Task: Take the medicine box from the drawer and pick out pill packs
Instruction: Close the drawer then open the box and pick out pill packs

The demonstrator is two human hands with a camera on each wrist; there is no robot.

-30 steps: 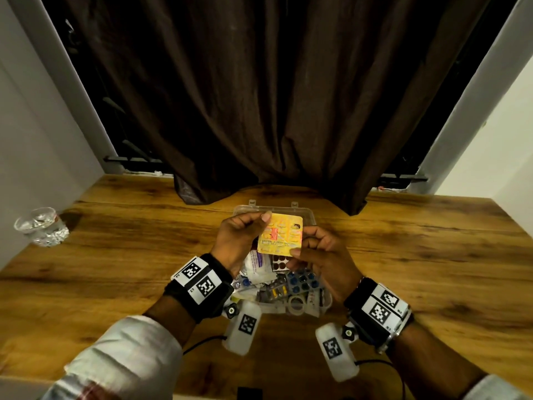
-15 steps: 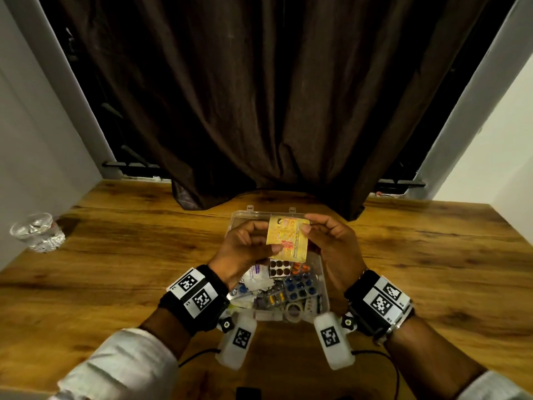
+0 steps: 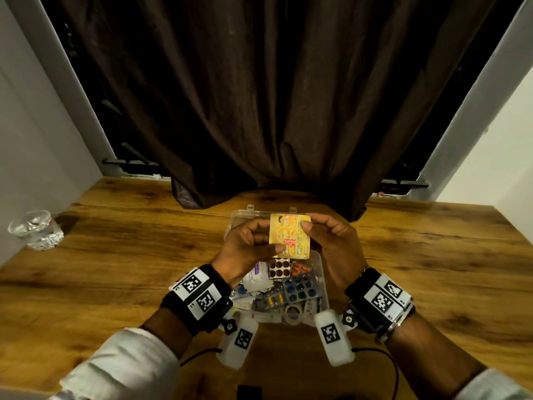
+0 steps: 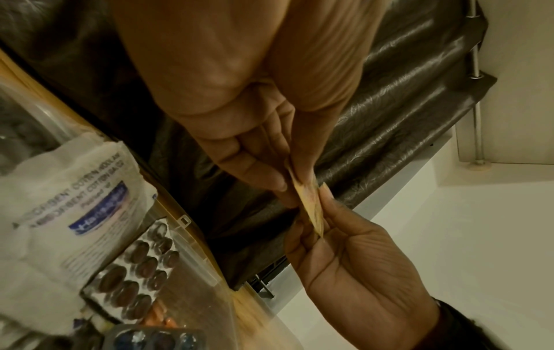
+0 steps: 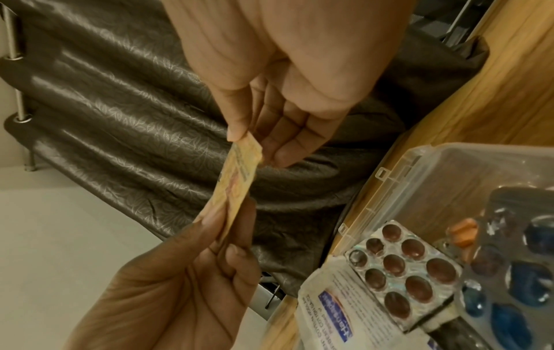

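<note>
Both the left hand point(image 3: 248, 249) and the right hand point(image 3: 331, 243) pinch the yellow pill pack point(image 3: 290, 236) above the open medicine box point(image 3: 323, 272), at its 12 o'clock end; the thin pack may slip and fall back among the others.

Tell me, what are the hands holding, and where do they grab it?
Both hold one yellow pill pack above the medicine box. The left hand pinches its left edge; the right hand pinches its right edge.
</note>
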